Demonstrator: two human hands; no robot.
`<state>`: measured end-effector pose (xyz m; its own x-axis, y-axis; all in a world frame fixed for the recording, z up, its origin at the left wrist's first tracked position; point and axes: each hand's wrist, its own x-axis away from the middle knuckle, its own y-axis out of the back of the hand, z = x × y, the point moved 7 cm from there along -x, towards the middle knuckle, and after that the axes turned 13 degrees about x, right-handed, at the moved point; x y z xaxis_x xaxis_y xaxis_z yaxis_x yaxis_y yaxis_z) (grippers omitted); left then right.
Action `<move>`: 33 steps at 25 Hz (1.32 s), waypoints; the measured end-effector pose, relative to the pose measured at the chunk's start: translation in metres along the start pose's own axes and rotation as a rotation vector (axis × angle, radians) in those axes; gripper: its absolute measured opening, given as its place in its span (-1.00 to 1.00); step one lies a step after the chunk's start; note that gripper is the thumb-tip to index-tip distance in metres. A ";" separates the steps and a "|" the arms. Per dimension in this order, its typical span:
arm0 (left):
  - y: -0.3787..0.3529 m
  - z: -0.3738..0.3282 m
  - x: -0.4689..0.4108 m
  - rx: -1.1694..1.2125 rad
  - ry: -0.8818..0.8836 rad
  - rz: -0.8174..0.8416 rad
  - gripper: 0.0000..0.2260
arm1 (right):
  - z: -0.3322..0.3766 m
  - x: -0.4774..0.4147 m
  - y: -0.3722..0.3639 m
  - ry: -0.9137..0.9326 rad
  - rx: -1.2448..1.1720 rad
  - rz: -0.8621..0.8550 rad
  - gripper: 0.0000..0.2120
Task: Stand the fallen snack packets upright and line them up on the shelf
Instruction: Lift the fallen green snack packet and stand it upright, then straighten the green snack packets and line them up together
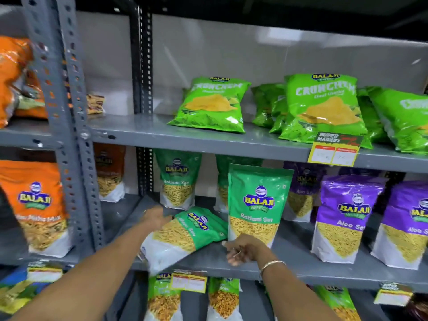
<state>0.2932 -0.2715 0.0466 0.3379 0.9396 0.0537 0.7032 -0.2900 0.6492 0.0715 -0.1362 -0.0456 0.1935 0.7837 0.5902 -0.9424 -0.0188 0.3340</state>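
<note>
A green Ratlami Sev packet [183, 235] lies fallen and tilted on the middle grey shelf [289, 260], its white bottom sticking out over the front edge. My left hand [155, 217] touches its upper left side, fingers spread. My right hand [243, 251] hovers at the shelf's front edge just right of it, fingers loosely curled, holding nothing. An upright green Ratlami Sev packet [257, 205] stands right behind my right hand. Two more green packets [177, 179] stand at the back of the shelf.
Purple Aloo Sev packets [345, 218] stand to the right. Green Crunchem bags [213, 105] lie on the shelf above, over a yellow price tag [333, 151]. A perforated grey upright post [76, 140] divides off orange packets [39, 207] on the left. More packets stand below.
</note>
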 end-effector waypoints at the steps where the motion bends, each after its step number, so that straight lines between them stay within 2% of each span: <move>1: 0.006 0.011 -0.009 0.014 -0.001 0.066 -0.57 | 0.006 -0.007 -0.014 0.009 -0.083 -0.036 -0.76; 5: 0.016 0.064 -0.028 0.118 0.113 0.354 -0.49 | 0.021 -0.036 -0.072 -0.012 -0.421 -0.121 -0.79; 8: 0.006 0.088 -0.033 0.184 0.206 0.488 -0.47 | 0.034 -0.045 -0.097 -0.015 -0.587 -0.174 -0.80; 10: 0.002 0.096 -0.032 0.185 0.236 0.510 -0.36 | 0.039 -0.043 -0.109 0.006 -0.673 -0.167 -0.89; 11: 0.000 0.098 -0.033 0.186 0.234 0.509 -0.32 | 0.043 -0.040 -0.113 0.038 -0.699 -0.154 -0.94; 13: 0.000 0.103 -0.031 0.220 0.230 0.517 -0.30 | 0.048 -0.033 -0.113 0.106 -0.689 -0.190 -0.88; 17: 0.001 0.111 -0.007 0.281 0.213 0.554 -0.41 | 0.069 -0.003 -0.105 0.238 -0.538 -0.327 -0.83; 20: 0.005 0.110 0.010 0.400 0.187 0.489 -0.72 | 0.082 0.017 -0.101 0.261 -0.402 -0.371 -0.83; 21: 0.008 0.107 0.012 0.444 0.172 0.446 -0.72 | 0.086 0.021 -0.101 0.272 -0.383 -0.369 -0.84; 22: 0.012 0.104 0.013 0.479 0.145 0.402 -0.65 | 0.088 0.024 -0.102 0.269 -0.369 -0.365 -0.84; 25: 0.013 0.099 0.006 0.447 0.071 0.316 -0.26 | 0.092 0.030 -0.101 0.274 -0.335 -0.362 -0.80; 26: 0.013 0.097 0.006 0.440 0.064 0.298 -0.24 | 0.096 0.031 -0.100 0.275 -0.310 -0.368 -0.76; 28: 0.014 0.089 0.010 0.414 0.053 0.240 -0.33 | 0.103 0.029 -0.092 0.292 -0.247 -0.410 -0.75; 31: 0.009 0.081 0.008 0.371 0.050 0.165 -0.40 | 0.111 0.018 -0.080 0.331 -0.143 -0.481 -0.90; 33: 0.002 0.077 -0.001 0.361 0.052 0.133 -0.37 | 0.115 0.006 -0.073 0.375 -0.089 -0.518 -0.71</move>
<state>0.3430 -0.2872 -0.0108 0.4152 0.8948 0.1638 0.8333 -0.4464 0.3261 0.1728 -0.2010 0.0184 0.5365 0.8413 0.0666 -0.7744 0.4594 0.4350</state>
